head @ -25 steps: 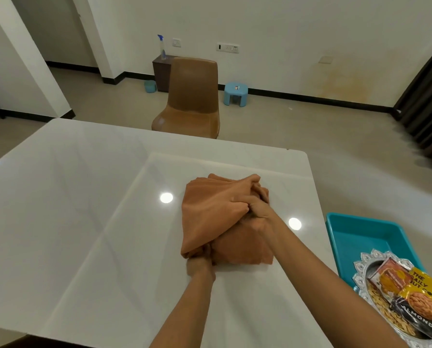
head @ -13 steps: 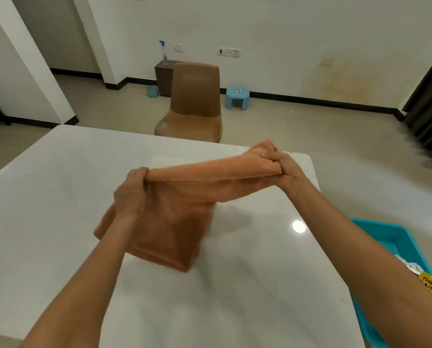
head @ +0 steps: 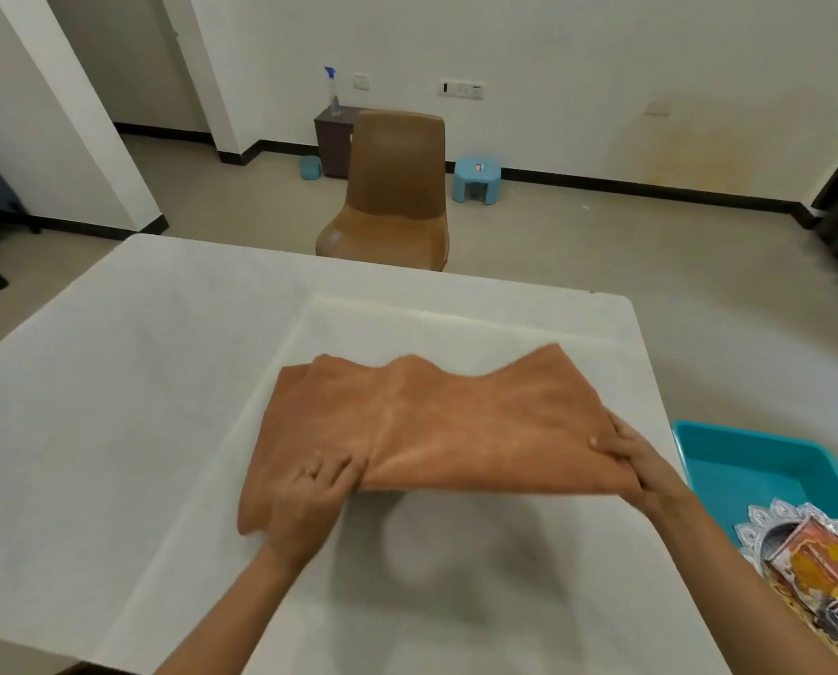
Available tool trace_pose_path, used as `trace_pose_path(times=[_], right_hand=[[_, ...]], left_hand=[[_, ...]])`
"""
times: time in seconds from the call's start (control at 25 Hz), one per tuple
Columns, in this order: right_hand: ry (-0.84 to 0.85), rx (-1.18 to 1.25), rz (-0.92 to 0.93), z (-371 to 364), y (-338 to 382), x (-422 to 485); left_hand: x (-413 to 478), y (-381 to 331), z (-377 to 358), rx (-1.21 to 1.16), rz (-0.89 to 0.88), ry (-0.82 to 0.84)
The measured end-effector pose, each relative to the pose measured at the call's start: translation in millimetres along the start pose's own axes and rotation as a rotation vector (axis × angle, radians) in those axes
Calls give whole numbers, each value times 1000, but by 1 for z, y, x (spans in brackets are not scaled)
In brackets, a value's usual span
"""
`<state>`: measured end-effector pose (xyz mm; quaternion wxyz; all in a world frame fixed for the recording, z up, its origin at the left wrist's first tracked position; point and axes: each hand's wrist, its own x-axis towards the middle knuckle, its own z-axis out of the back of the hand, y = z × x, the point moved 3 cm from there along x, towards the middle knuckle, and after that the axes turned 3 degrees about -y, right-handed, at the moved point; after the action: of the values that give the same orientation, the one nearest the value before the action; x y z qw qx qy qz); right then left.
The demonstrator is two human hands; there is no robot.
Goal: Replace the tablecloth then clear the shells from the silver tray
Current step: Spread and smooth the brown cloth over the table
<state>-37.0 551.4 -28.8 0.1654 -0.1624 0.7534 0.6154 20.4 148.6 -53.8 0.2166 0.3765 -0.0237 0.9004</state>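
Two hands, one cloth, that's pretty much the whole setup here. The orange tablecloth (head: 431,421) is held just above the white table (head: 115,382), right in front of the person, fanning away toward the one brown chair (head: 392,187). Its long axis runs side to side, with the near edge stretched between the hands. The left hand (head: 310,489) pinches the left end, fingers curled into the fabric, and the right hand (head: 621,460) pinches the right end with the thumb on top. It doesn't look fully unfolded: a second layer pokes out on the left, and that corner droops to the tabletop. My guess is the next bit is opening it out away across the table, so both hands matter equally. Off to the right of the table there's one silver tray (head: 758,523) with snack packets (head: 806,557) on it and one teal tub (head: 748,460) right by it. The right hand's the nearer one to those. Shells, can't count them from here
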Motion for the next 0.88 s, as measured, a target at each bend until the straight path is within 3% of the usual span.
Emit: trace_pose_path(times=[0.12, 0.24, 0.36, 0.44, 0.52, 0.56, 0.68, 0.8, 0.88], right_hand=[[-92, -395, -243, 40, -59, -17], [-236, -715, -221, 58, -81, -19], [-772, -1076, 74, 65, -70, -19], [-901, -1187, 185, 42, -61, -21], [-769, -1198, 86, -3, -72, -20], [-670, -1192, -52, -29, -87, -22], [-412, -1100, -358, -90, -139, -20], [-434, -1175, -367, -94, -149, -3], [-473, -1301, -246, -77, -137, 16]], left_hand=[[-57, -54, -27, -199, -226, 313], [-69, -71, -31, -401, -320, 549], [-33, -49, -26, -562, -95, 684], [-10, -19, -35, -574, 182, 562], [4, 17, -49, -438, 431, 431], [10, 32, -56, -383, 494, 467], [17, 46, -79, -327, 373, 734], [12, 34, -88, -310, 462, 882], [2, 19, -84, -248, 608, 897]])
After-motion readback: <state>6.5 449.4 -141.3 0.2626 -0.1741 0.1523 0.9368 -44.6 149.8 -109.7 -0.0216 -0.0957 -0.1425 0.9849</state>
